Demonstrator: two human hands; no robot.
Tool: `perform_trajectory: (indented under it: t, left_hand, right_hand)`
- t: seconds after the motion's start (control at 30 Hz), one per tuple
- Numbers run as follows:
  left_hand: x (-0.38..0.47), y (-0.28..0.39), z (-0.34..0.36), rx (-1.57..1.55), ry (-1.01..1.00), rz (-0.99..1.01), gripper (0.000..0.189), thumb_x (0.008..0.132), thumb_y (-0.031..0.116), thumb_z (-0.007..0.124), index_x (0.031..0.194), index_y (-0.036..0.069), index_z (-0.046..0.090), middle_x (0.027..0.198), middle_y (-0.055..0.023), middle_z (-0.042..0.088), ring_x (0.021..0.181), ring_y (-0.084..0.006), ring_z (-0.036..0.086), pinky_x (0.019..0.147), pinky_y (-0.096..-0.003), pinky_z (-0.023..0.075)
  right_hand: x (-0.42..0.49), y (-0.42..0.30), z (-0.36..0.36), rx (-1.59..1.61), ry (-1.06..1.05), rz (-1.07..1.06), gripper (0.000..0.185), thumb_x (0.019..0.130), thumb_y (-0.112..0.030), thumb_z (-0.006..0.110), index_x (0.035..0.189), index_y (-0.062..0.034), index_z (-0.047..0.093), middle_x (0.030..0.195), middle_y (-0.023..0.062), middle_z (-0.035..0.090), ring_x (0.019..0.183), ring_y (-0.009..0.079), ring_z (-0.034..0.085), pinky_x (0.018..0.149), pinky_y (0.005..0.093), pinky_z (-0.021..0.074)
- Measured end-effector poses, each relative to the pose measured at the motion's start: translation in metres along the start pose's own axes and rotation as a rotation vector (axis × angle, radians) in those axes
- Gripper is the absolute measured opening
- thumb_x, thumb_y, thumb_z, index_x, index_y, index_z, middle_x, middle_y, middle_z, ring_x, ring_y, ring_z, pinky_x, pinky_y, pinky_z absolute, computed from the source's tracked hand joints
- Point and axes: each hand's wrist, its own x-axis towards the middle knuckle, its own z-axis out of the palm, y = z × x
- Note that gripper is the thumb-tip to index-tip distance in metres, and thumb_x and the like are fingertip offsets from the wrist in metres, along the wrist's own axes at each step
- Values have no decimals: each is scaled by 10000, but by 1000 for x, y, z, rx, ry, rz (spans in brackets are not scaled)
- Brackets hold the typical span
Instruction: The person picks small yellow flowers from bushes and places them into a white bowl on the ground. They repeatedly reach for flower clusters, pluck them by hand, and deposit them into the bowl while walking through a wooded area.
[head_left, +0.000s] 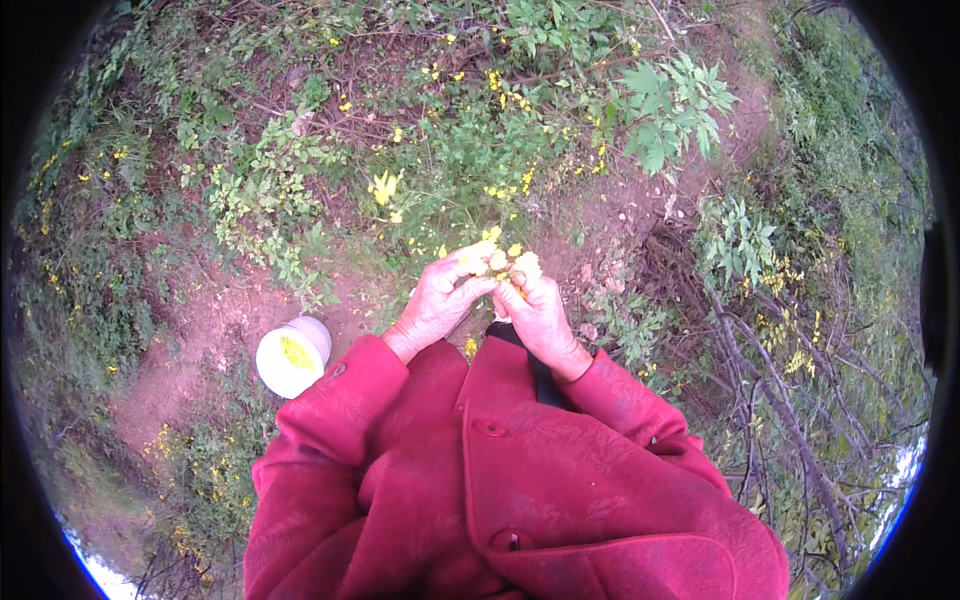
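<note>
Small yellow flowers (498, 261) are bunched between my two hands, just in front of my body. My left hand (444, 297) has its thumb and fingers closed around the left side of the bunch. On the right side, my right hand (541, 313) pinches flowers between thumb and fingers. The bright light washes out the fingertips, and the stems are mostly hidden. A white plastic bucket (316, 339) with yellow flowers (297, 352) inside stands on the ground left of my left sleeve.
Low green plants with yellow blossoms (495, 81) grow ahead. A leafy green shoot (660, 112) rises at the upper right. Bare woody branches (780, 405) lie or stand to the right. Reddish-brown soil (180, 382) shows on the left around the bucket.
</note>
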Motion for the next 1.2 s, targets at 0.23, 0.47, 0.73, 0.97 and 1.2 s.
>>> perform_trajectory:
  t: [0.23, 0.47, 0.73, 0.97, 1.2]
  left_hand:
    - [-10, 5, -17, -102, 38, -201, 152, 838, 97, 608, 943, 19, 685, 672, -3, 448, 644, -87, 441, 611, -233, 385]
    - [-14, 21, -20, -98, -54, -142, 143, 863, 118, 576, 843, 16, 674, 681, -5, 445, 656, -97, 446, 612, -238, 371]
    - [-15, 39, -14, 240, -208, 108, 80, 773, 85, 654, 780, 6, 644, 721, -59, 541, 707, -194, 533, 678, -310, 422]
    - [-21, 40, -6, 450, -217, 125, 110, 777, 141, 651, 740, 40, 627, 701, -57, 516, 717, -227, 516, 745, -343, 379]
    - [-26, 38, 3, 372, -148, -5, 112, 768, 150, 657, 780, 40, 640, 663, -75, 496, 685, -255, 509, 693, -349, 386]
  right_hand:
    - [-17, -21, -47, 230, 71, 138, 193, 919, -154, 532, 1064, -63, 622, 615, -42, 493, 502, 37, 430, 464, 197, 376]
    - [-29, -25, -66, 638, -171, 344, 344, 975, -326, 417, 877, -30, 564, 649, 34, 486, 474, 62, 390, 379, 183, 293]
    - [-17, -42, -50, 432, -319, 433, 523, 943, -518, 376, 960, -33, 570, 748, 10, 547, 567, 39, 446, 441, 161, 327]
    - [-16, -31, -41, 232, -362, 404, 229, 884, -303, 609, 919, -82, 557, 700, -29, 545, 531, 14, 449, 425, 155, 314]
    - [-11, -17, -43, 354, -302, 419, 136, 875, -205, 635, 878, -83, 575, 649, -29, 531, 484, 24, 430, 409, 173, 331]
